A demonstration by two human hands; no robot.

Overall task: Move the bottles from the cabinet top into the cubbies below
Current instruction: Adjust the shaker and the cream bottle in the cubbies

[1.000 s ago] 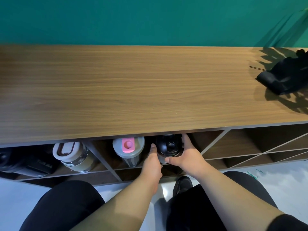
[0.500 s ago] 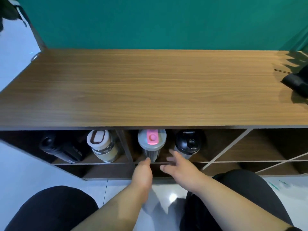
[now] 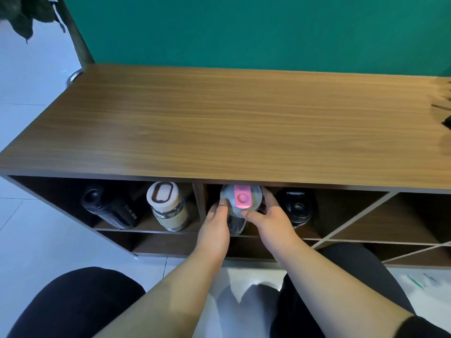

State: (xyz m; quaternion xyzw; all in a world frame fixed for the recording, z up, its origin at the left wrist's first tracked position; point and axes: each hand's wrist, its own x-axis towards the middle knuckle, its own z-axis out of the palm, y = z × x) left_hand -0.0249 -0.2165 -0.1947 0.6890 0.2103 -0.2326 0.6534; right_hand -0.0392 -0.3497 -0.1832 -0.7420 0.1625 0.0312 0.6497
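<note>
Several bottles stand in the upper cubbies under the wooden cabinet top (image 3: 231,132). A clear bottle with a grey lid and pink cap (image 3: 240,198) sits in the middle cubby, gripped from both sides by my left hand (image 3: 214,228) and my right hand (image 3: 273,223). To its right stands a black-lidded bottle (image 3: 296,208). In the left cubby a glass bottle with a white lid and beige sleeve (image 3: 168,208) stands beside a black bottle (image 3: 109,208) that leans over.
A divider panel (image 3: 201,203) separates the left and middle cubbies. Slanted dividers (image 3: 353,220) form cubbies to the right. A black object (image 3: 447,121) sits at the top's far right edge. Lower cubbies, white floor and my black-clad knees lie below. A plant hangs at top left.
Both hands let go of the black-lidded bottle, moved left, and now grip the pink-capped bottle. The view has shifted left.
</note>
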